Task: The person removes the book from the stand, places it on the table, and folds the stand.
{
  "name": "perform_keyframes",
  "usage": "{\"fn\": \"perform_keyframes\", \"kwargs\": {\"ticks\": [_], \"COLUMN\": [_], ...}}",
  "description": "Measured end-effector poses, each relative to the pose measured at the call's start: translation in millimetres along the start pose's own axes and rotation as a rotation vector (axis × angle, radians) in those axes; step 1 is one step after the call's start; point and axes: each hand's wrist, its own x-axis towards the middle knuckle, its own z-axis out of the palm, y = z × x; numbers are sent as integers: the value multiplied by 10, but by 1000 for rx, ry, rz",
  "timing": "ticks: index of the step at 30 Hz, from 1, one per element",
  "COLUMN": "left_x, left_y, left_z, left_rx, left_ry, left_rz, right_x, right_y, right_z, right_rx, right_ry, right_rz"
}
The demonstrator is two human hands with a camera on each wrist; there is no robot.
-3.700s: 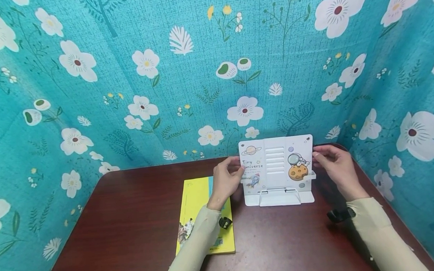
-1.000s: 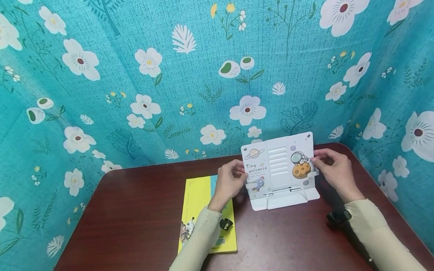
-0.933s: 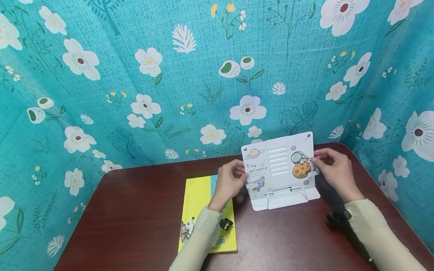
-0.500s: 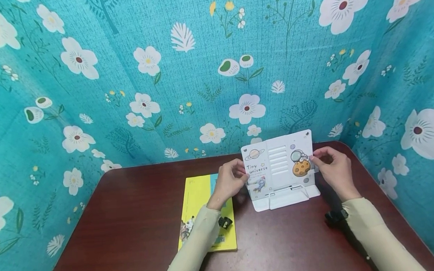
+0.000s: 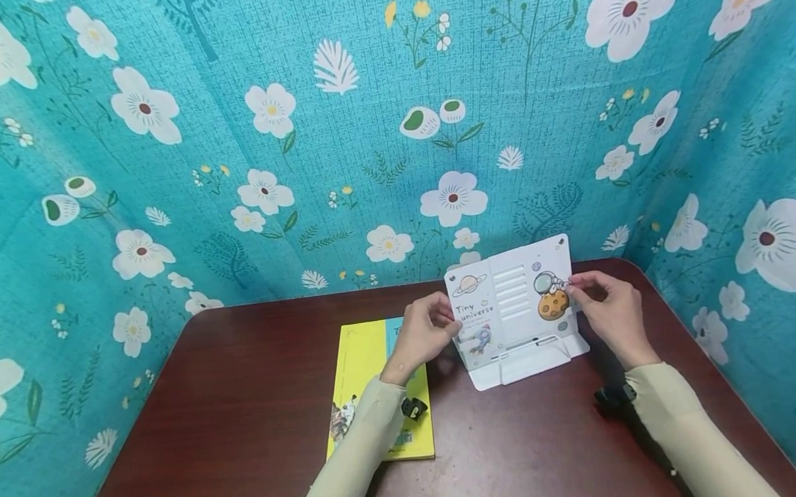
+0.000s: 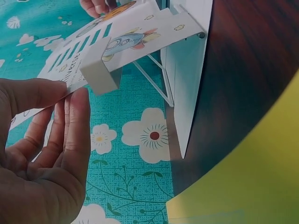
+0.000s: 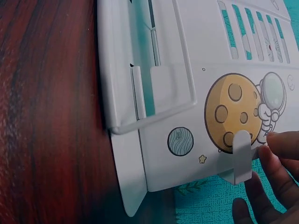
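A white book stand (image 5: 513, 328) printed with a planet, a rocket and an astronaut stands tilted back on the table, turned at an angle. My left hand (image 5: 422, 335) pinches its left edge between thumb and fingers, just by the white side clip (image 6: 100, 70). On the opposite edge, my right hand (image 5: 612, 315) pinches the panel beside the astronaut, close to the other clip (image 7: 240, 158). A wire page holder (image 5: 535, 357) crosses the front ledge. Behind the panel, a thin support wire (image 6: 156, 79) shows in the left wrist view.
A yellow book (image 5: 356, 367) lies on the dark red-brown table (image 5: 245, 400), partly under my left forearm. Behind the table hangs a teal flowered curtain (image 5: 369, 169), close to the back edge.
The stand has turned from facing straight forward to an angle, its left side coming nearer and its right side going back. Both hands have kept hold of its edges.
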Motion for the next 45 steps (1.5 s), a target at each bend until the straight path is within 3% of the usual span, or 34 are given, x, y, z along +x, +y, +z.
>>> {"fn": "perform_keyframes", "kwargs": {"ticks": [29,45], "left_x": [-43,-48], "left_y": [-1,14], "left_z": [-59,-2], "left_rx": [-7,-1], "left_ry": [-194,-234], "left_rz": [35,76], "right_x": [-82,-64], "right_y": [-45,-79], "right_z": [64,144], "right_rx": [-4,-61], "right_ry": [-87,-83], "right_rz": [-117,-200]}}
